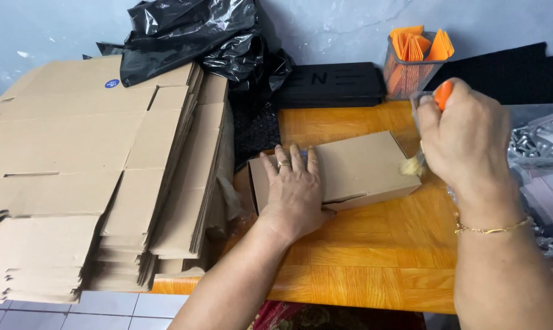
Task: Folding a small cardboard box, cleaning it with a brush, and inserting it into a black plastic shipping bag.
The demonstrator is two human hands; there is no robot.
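Head view. My left hand (294,189) lies flat, fingers spread, pressing the near left end of the small cardboard box (362,165) on the wooden table (362,269). The box's long axis runs left to right, tilted slightly up to the right. My right hand (465,137), closed around an orange-handled brush (442,95), holds the bristles at the box's right end. Flat cartons (93,171) are stacked at left.

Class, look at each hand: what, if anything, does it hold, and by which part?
The right hand holds a brush by its orange handle. The left hand holds nothing; it lies flat on the cardboard box.
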